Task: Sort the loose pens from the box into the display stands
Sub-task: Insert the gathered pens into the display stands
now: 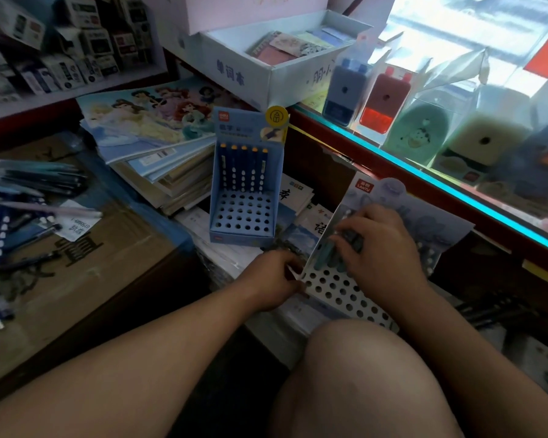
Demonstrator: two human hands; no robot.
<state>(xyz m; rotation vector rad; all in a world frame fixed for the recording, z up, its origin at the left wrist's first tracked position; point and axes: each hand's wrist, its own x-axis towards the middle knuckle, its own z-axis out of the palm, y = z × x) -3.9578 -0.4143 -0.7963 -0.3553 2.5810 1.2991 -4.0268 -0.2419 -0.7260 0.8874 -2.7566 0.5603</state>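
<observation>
On stacked booklets [222, 257], tilted stand [339, 292], corner pinched in left hand [272, 279], pens [325, 257] gripped in right hand [380, 248].

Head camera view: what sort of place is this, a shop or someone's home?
Most likely a stationery shop: pen display stands, stacked exercise books, and boxed pencil sharpeners on a lit glass counter.

Left grip [274, 279] low and forward in a pinch — right grip [382, 248] just beside it, palm-down, fingers [345, 239] curled.
</observation>
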